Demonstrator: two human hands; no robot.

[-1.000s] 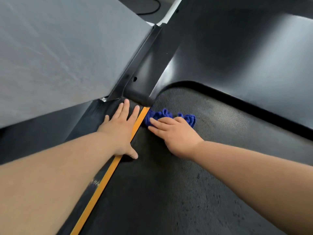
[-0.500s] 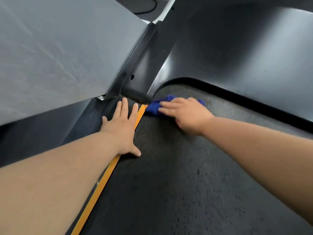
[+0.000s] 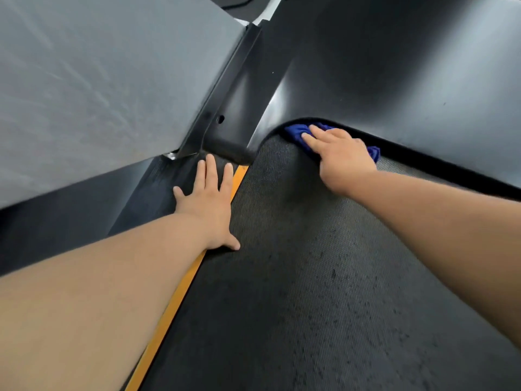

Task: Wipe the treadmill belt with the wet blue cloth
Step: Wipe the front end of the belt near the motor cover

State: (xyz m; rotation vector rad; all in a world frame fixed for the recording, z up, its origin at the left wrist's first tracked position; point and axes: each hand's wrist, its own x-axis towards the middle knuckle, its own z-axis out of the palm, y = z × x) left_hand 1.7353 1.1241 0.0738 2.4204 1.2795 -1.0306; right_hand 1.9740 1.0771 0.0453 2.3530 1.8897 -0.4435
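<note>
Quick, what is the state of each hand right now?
Left hand: open, flat across the orange edge stripe.
Right hand: open, straight fingers pressing the crumpled blue cloth onto the dark textured treadmill belt.

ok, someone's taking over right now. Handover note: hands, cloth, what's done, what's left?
Left hand: open, flat across the side rail and orange stripe, holding nothing.
Right hand: open, fingers straight, pressing the blue cloth onto the treadmill belt at its far end, right against the black hood edge.
Done: wiping is under way at the far end. How much is already clean cannot be told.
Left: the near belt shows dark specks, so most of its length likely needs wiping.
</note>
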